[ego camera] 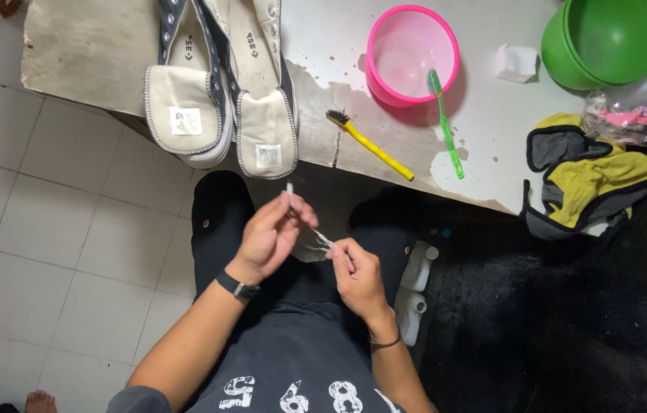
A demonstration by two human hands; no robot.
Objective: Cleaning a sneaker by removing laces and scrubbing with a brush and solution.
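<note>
I see left hand at frame centre, fingers pinched on upper end of white shoelace. Right hand just lower right, fingertips pinched on lace's other stretch. Lace runs taut between both hands, above my lap. Pair of canvas sneakers on table, upper left. Yellow brush, green toothbrush, pink bucket upper centre.

Stained white table carries two sneakers, pink tub, green basin, yellow toothbrush, green toothbrush, yellow-grey cloth.
</note>
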